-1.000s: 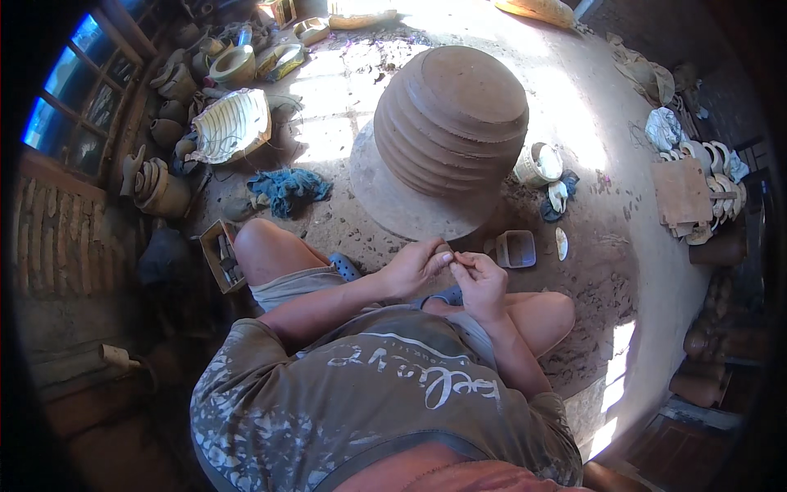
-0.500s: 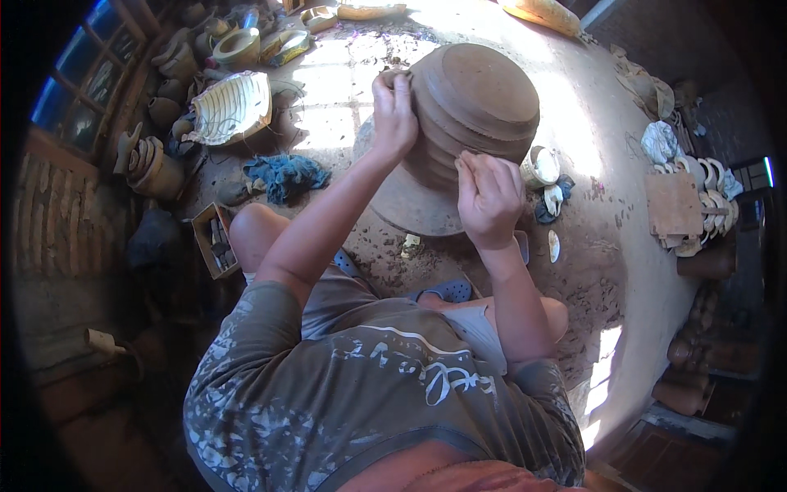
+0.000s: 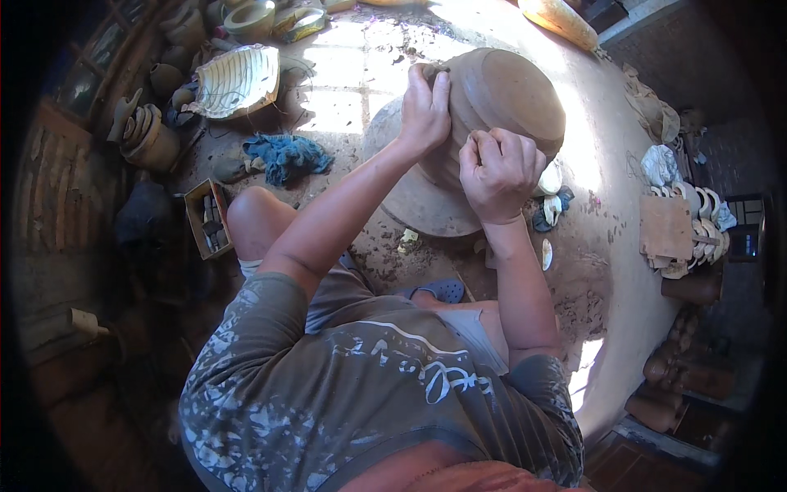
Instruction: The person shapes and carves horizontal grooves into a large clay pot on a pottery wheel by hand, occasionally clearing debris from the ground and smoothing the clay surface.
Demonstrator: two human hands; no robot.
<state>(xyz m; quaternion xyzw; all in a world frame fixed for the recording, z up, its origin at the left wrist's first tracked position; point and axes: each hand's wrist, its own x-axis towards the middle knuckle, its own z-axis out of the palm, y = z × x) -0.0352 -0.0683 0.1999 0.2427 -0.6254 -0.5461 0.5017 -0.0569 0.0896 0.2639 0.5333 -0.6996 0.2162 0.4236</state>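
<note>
A large brown clay pot (image 3: 518, 92) stands tilted in view on a round grey wheel disc (image 3: 410, 201) in front of me. Against the pot's left side is my left hand (image 3: 426, 115), its fingers closed on a dark clay lump (image 3: 434, 74) near the wall. My right hand (image 3: 503, 174) is at the near side of the pot, fingers curled and pinched together. Whatever the right fingertips may hold is hidden. The hand covers part of the pot's lower wall.
A blue cloth (image 3: 287, 157) and a ribbed pale mould (image 3: 238, 82) lie to the left. A wooden box of tools (image 3: 208, 220) sits by my left knee. Dark plastic (image 3: 551, 215) lies right of the wheel. Stacked pale curved pieces (image 3: 707, 209) stand at far right.
The view has shifted a little. Both hands and the pot now appear farther right. My right hand's fingers are curled tighter, and it covers more of the pot's near side.
</note>
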